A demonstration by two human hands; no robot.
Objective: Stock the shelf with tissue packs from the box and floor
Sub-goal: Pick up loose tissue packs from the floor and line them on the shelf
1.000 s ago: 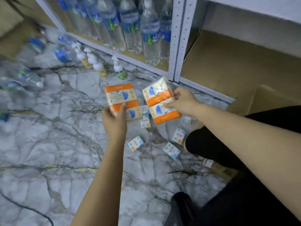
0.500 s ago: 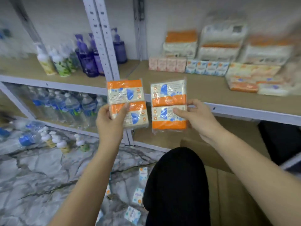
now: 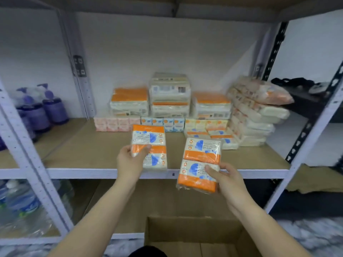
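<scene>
My left hand point(image 3: 130, 160) grips an orange-and-white tissue pack point(image 3: 149, 143) by its lower left corner, holding it upright over the front of the wooden shelf point(image 3: 89, 145). My right hand point(image 3: 225, 179) holds a second, similar tissue pack point(image 3: 201, 160) by its lower right part, just in front of the shelf's white front edge. At the back of the shelf stand stacked tissue packs point(image 3: 169, 95), with a row of small tissue packets point(image 3: 161, 124) in front. An open cardboard box point(image 3: 191, 232) sits below my arms.
Purple bottles point(image 3: 44, 110) stand on the shelf to the left, beyond a white upright point(image 3: 81, 71). Water bottles point(image 3: 20, 201) fill the lower left shelf. A leaning pile of soft packs point(image 3: 258, 112) stands at the right, next to a black rack point(image 3: 300, 130).
I have risen from the floor, and the view has swung up to the tissue shelf. Both hands carried their packs up to shelf level, the left one now over the shelf board.
</scene>
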